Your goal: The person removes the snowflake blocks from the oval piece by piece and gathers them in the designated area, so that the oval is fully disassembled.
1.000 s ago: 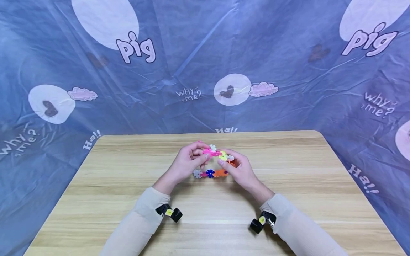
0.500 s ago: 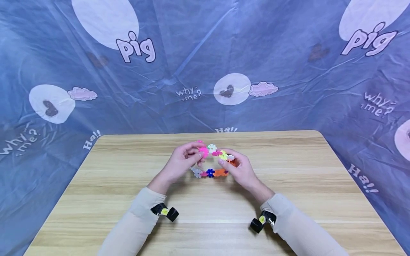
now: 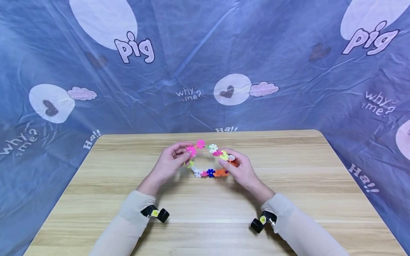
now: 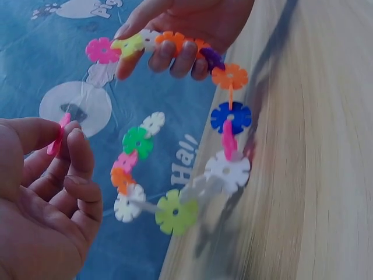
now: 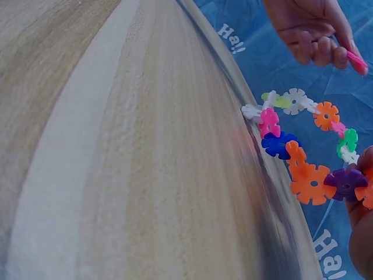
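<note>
Evidently the left hand (image 3: pixel 171 158) has drawn leftward, taking the loose pink piece (image 3: pixel 191 151) away from the white end piece (image 4: pixel 154 123) of the flower-piece chain (image 3: pixel 210 173). Its fingers are closed in a pinch on that pink piece. The right hand (image 3: pixel 238 169) has barely moved, fingers curled round the chain, which it holds at the middle of the desk (image 3: pixel 205 213) (whether it touches the top, I cannot tell). So the pink piece seems unattached, and the loop still gapped.
</note>
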A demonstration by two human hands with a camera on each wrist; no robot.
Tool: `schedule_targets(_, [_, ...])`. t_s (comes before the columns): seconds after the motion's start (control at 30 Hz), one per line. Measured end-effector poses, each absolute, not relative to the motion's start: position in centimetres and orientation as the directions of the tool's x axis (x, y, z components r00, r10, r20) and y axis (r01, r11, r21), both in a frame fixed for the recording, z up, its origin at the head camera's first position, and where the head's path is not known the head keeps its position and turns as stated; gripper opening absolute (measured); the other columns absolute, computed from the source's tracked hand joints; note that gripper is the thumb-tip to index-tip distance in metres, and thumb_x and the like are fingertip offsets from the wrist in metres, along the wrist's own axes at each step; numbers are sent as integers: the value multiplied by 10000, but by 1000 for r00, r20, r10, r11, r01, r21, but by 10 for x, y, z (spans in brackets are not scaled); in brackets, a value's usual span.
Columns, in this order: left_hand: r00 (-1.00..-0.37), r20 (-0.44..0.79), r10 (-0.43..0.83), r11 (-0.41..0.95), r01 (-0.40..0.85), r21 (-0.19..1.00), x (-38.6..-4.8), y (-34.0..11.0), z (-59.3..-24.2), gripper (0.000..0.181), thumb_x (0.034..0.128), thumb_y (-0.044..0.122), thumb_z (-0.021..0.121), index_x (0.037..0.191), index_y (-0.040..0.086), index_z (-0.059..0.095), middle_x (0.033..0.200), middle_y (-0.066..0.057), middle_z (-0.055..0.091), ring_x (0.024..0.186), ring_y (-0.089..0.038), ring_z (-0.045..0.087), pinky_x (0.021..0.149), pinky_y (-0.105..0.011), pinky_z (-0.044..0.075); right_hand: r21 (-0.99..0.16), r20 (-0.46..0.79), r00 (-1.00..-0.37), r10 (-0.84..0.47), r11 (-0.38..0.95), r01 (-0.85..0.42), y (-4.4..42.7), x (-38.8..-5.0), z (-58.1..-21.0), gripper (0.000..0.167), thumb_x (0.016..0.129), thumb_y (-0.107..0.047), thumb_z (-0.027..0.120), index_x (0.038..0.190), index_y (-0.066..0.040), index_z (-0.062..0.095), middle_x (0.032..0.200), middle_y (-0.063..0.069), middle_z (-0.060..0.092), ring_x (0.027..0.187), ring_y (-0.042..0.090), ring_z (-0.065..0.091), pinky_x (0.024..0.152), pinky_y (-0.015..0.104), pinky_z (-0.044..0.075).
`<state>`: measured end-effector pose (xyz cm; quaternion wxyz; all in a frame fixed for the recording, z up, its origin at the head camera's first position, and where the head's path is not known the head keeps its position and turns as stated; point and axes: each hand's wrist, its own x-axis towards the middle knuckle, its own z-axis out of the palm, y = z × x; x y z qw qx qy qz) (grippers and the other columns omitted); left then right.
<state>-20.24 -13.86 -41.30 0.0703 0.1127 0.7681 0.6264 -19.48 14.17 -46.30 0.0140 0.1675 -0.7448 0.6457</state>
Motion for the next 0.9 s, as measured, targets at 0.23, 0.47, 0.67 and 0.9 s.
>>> schedule_targets(0.23, [-973, 29, 229, 220, 81, 972, -202, -156, -416, 386, 1055, 45, 636, 1438, -3, 616, 1172, -287, 729, 895, -274, 727, 837, -327, 637, -957, 236, -945, -227, 113, -266, 142, -195, -462, 377, 1000, -77, 724, 1368, 1, 689, 1297, 278, 697, 702, 59, 592, 624, 226, 486])
schedule_targets(0.47, [-986, 22, 167, 257, 65, 964, -203, -172, -422, 373, 1060, 60, 644, 1424, -17, 622, 1022, -69, 758, 843, -208, 702, 807, -327, 617, -956, 247, -941, -232, 103, -276, 143, -195, -463, 371, 1003, -49, 711, 1367, 17, 684, 1287, 272, 703, 720, 142, 647, 641, 255, 543])
schedule_targets(0.67, [-993, -14, 113, 262, 16, 965, -203, -185, -427, 392, 1049, 50, 655, 1434, -12, 613, 1097, -169, 749, 881, -230, 711, 835, -309, 619, -954, 257, -934, -247, 91, -286, 146, -195, -464, 375, 1007, -48, 699, 1371, 38, 674, 1286, 315, 688, 773, 151, 684, 703, 287, 594])
schedule_targets(0.9, [-997, -71, 36, 295, -57, 954, -202, -200, -434, 417, 1053, 70, 658, 1458, -7, 598, 1090, -108, 756, 915, -235, 719, 831, -287, 598, -958, 239, -939, -246, 100, -270, 148, -194, -465, 384, 1007, -71, 712, 1380, 11, 678, 1295, 267, 697, 789, 173, 699, 691, 268, 568])
